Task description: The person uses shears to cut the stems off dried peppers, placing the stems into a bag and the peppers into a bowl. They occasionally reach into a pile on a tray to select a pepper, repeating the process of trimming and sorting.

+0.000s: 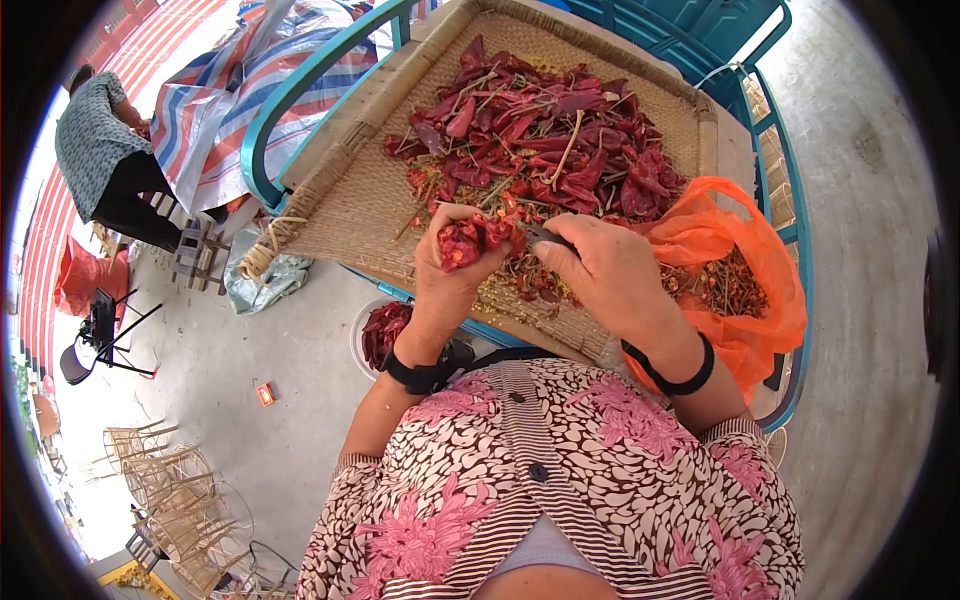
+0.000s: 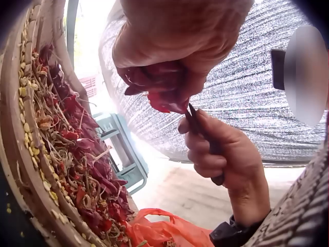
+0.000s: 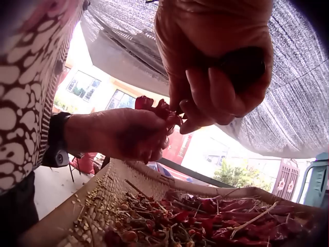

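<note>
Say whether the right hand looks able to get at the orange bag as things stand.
Likely yes: the bag lies close beside the right hand, with nothing seen between them, though the dark tool it grips may hamper a grasp.

This was a shaded outdoor yard: netting [image 3: 303, 87] hung overhead, a teal cart [image 1: 725, 40] stood on a concrete floor [image 1: 220, 345], a windowed building [image 3: 105, 92] beyond.

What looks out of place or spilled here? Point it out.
A small orange-red box lies by itself on the concrete floor, apart from the work, so it may have been dropped. Pale seeds are also scattered along the edge of the woven tray, probably just shed by the red peppers.
</note>
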### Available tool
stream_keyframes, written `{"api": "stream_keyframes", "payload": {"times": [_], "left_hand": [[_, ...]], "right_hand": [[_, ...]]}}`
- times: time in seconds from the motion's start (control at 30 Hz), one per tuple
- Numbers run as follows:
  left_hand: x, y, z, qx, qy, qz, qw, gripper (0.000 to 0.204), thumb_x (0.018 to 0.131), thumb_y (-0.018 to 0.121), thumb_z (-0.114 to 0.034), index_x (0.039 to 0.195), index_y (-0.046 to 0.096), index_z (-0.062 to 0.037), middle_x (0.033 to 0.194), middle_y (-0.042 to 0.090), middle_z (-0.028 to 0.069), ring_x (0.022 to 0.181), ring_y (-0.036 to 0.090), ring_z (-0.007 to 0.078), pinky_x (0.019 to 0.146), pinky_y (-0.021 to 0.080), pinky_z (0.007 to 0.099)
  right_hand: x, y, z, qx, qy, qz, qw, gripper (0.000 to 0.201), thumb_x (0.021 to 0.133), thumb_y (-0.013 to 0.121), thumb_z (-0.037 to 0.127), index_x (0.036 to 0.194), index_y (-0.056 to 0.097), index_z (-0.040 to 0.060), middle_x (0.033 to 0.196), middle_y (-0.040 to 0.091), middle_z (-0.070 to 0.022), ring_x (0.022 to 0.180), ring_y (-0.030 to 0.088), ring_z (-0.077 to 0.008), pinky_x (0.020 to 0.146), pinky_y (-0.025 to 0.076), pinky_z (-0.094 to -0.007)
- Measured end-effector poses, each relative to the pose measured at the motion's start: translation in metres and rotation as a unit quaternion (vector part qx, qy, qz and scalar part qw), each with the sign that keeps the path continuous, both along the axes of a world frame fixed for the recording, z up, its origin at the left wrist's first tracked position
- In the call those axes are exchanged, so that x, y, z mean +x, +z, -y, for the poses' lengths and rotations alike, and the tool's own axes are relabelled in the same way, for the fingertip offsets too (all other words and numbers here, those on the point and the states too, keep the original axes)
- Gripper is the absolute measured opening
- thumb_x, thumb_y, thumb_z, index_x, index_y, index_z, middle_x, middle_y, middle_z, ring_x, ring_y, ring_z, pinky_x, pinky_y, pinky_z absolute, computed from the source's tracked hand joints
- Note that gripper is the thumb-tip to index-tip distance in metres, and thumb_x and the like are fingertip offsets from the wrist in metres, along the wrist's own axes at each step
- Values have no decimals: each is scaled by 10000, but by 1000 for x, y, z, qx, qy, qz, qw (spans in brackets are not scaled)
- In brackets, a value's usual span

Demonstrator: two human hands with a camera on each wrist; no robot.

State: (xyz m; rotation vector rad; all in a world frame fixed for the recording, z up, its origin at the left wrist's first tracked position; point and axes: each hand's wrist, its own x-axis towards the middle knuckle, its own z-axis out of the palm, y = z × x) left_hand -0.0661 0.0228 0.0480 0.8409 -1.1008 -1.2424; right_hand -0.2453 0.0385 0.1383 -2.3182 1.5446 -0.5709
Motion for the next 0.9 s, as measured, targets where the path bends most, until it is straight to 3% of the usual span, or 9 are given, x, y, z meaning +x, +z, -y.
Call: {"api": "stream_keyframes", "payload": {"times": [0.17,0.23,0.33,0.43,0.57,0.63,0.77,0.9], "left_hand": [[-1,-4,3,-38,0,64,997,308,768,735,29,999,552,-61,909,588,-16,853,560,67,777,468,232],[-2,-4,3,-66,7,101,993,297,770,729,32,995,559,-62,906,589,-18,852,562,69,779,467,232],[-6,-7,4,-33,4,67,997,311,786,724,26,1031,553,-61,940,607,-6,869,577,78,790,476,237],[-14,-2,2,68,-26,-150,986,324,812,723,2,1071,538,-59,990,624,16,891,595,92,805,492,248],[-11,-3,6,114,-77,-224,965,359,839,708,-14,1130,504,-62,1016,634,32,903,620,115,803,515,270],[-9,-8,7,128,-106,-258,952,367,845,697,-8,1145,493,-65,1002,635,27,897,627,123,796,520,273],[-9,-10,11,140,-69,-256,954,396,836,687,27,1160,482,-71,985,633,23,895,632,128,787,525,268],[-6,-8,8,118,-66,-222,966,382,820,679,61,1134,505,-73,985,626,21,898,624,122,795,522,263]], "right_hand": [[1,-2,7,83,-22,22,996,284,932,571,325,947,602,43,852,643,-160,804,630,-354,667,472,-455],[-2,-12,12,107,-15,86,990,292,932,571,330,970,614,43,863,651,-162,811,635,-354,678,475,-449],[-1,-25,13,77,-26,124,989,292,925,586,325,1010,625,49,891,661,-151,813,644,-346,688,487,-434],[4,-36,10,-27,-38,129,991,275,912,612,303,1024,629,52,919,665,-131,801,653,-331,669,503,-412],[6,-44,11,-145,-35,81,986,269,895,640,276,1042,626,51,944,664,-111,772,662,-307,627,520,-376],[7,-42,10,-140,-23,70,987,277,895,641,277,1053,622,51,928,659,-116,763,662,-306,615,521,-369],[9,-39,9,-110,-25,109,988,287,896,642,276,1057,609,41,891,645,-131,759,659,-314,630,517,-380],[8,-22,1,9,-29,137,990,306,903,630,292,1053,604,27,884,640,-144,769,650,-333,645,498,-400]]}}
